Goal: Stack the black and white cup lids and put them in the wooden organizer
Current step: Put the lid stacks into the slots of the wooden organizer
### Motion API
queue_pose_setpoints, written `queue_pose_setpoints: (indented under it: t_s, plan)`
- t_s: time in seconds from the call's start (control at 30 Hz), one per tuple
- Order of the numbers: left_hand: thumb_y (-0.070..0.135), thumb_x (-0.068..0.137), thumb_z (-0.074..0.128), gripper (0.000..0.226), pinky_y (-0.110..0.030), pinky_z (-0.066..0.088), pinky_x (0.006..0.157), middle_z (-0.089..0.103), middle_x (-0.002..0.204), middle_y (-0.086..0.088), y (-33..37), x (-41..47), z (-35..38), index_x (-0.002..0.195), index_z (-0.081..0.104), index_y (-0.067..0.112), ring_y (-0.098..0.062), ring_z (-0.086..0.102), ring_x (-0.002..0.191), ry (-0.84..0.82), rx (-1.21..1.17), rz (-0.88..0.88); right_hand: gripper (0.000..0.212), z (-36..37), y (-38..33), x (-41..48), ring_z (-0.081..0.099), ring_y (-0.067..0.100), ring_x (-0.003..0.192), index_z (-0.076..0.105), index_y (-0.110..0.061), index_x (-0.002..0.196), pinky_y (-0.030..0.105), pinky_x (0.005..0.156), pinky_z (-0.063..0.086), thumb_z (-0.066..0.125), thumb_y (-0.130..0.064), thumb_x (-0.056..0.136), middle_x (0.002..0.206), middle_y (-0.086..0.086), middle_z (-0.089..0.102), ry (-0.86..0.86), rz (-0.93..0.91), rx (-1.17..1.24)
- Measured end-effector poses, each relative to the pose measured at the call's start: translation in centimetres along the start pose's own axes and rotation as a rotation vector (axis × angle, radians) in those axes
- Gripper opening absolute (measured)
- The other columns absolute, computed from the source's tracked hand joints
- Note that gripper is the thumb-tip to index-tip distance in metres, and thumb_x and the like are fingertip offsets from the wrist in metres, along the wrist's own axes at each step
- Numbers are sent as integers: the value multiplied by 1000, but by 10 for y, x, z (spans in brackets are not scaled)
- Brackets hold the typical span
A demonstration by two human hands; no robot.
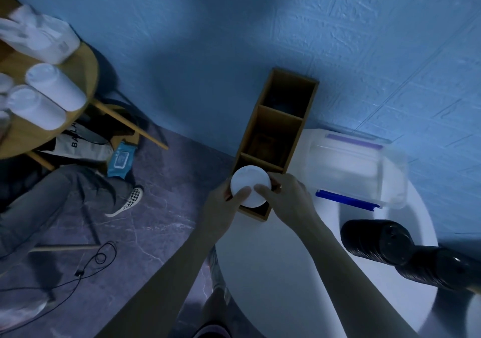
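Gripping from both sides: left hand (221, 203) and right hand (287, 197) curl around the white lids (250, 182), thumbs on top. This likely keeps them level over the wooden organizer's (247, 129) nearest compartment. Black lid stacks (377, 241) lie sideways on the tabletop (273, 272), well apart.

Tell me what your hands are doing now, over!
Left hand, right hand gripping white lids at organizer, nearest slot. Black lids on table. Nothing blocking.
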State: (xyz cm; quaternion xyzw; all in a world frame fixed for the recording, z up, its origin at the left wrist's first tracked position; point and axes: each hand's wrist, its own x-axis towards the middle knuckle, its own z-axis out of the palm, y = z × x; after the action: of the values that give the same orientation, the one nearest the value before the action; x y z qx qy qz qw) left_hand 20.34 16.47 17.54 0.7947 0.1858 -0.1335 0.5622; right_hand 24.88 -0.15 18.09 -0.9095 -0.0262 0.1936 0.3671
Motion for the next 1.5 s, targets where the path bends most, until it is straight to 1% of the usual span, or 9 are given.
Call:
queue_pose_setpoints:
  t_s: [0.2,0.37,0.57,0.73,0.9,1.1,1.23,1.33,1.5]
  plan:
    - [63,86,54,54,-1,44,66,62,103,24,4,-6,8,128,60,30,12,59,92,92,31,49,47,-9,2,2,55,6,95,53,-26,140,10,63,33,60,-47,98,125,-1,67,10,-9,11]
    - [64,86,52,60,1,43,70,60,108,21,6,-9,7,133,57,28,9,57,94,128,78,124,52,-6,1,-3,61,13,104,49,-27,143,24,79,44,55,-54,98,133,-1,63,12,3,21]
    - [43,96,60,34,3,40,70,55,100,29,4,-8,3,127,57,30,28,50,94,118,101,132,55,2,3,-8,62,13,106,48,-29,142,26,84,47,56,-58,95,132,-3,62,57,-4,13]
    - [43,97,60,28,-2,44,70,64,102,18,-3,-6,-1,123,61,32,12,58,97,101,113,141,50,4,4,-8,58,10,101,52,-28,138,24,81,47,59,-55,95,130,-5,63,99,12,25]
    - [63,95,50,56,-7,43,77,64,117,12,-4,-5,2,136,58,25,-5,61,105,139,170,199,41,6,2,-3,55,8,98,57,-26,135,20,75,44,59,-46,98,126,-4,66,99,26,116]
    - [90,78,36,93,-29,55,90,67,125,3,-9,-1,-2,138,57,22,-13,63,111,126,203,259,40,17,2,2,57,9,99,56,-27,134,18,73,44,57,-47,99,124,-3,66,83,35,80]
    - [69,93,49,61,-18,48,82,68,118,8,-17,5,-5,136,58,27,-9,63,107,134,258,267,43,27,-1,-3,61,17,106,55,-26,136,32,87,55,55,-49,100,126,-1,63,172,21,-26]
    - [70,93,50,61,-21,50,85,67,122,10,-19,10,-6,137,56,29,-8,63,110,104,269,251,45,27,0,-4,61,21,109,56,-23,138,34,90,54,53,-48,101,128,1,63,213,-8,-86]
    - [49,96,61,58,-32,52,98,63,136,6,-17,12,-8,149,47,29,-10,59,121,101,250,274,45,21,1,1,62,21,109,54,-21,140,35,92,56,55,-41,101,134,2,60,162,-13,-33]
